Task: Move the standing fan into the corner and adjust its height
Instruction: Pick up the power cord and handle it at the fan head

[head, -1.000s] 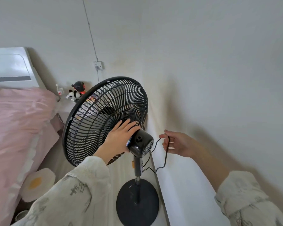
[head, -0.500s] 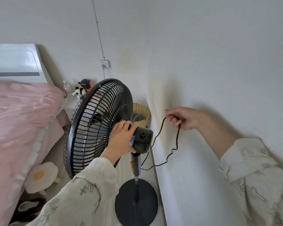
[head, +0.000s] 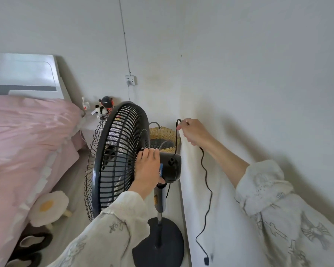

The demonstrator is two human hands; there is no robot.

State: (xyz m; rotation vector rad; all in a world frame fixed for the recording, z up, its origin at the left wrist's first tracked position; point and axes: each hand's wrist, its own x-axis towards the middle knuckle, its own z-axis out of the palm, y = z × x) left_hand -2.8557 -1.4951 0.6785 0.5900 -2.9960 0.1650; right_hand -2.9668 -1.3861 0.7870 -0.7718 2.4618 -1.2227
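We see the standing fan [head: 120, 160] upright on the floor just beside the right-hand wall [head: 258, 93], its round dark base [head: 168, 245] touching or nearly touching the foot of that wall, a little short of the room's corner. Our left hand [head: 148, 170] is closed around the neck where the black motor housing [head: 171, 167] meets the grille, fingers curled over the top. A small blue and red sticker [head: 160, 170] shows on the housing just by that hand, but we cannot read its writing; an orange mark on the pole [head: 160, 201] is also too small to make out. Our right hand [head: 193, 132] is raised against the wall, pinching the black power cord [head: 205, 182] between thumb and fingers; the cord rises from the motor housing to this hand, then hangs down along the wall to its plug [head: 206, 260], which dangles free near the floor. Behind the fan a woven basket [head: 163, 134] sits in the corner. A white wall socket [head: 131, 79] is mounted above it on the far wall. At left lies a bed with a pink cover [head: 27, 135], and an egg-shaped cushion [head: 48, 207] rests on the floor beside it.
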